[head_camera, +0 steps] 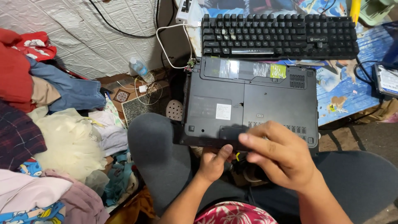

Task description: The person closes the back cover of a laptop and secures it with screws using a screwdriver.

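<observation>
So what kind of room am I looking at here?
Probably a lived-in room at home, not a workshop. Piled clothes lie at the left, and an upturned laptop rests near a keyboard on a low surface; both hands are at its near edge.

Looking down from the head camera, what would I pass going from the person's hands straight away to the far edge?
Left hand and right hand → upturned black laptop → black keyboard.
</observation>
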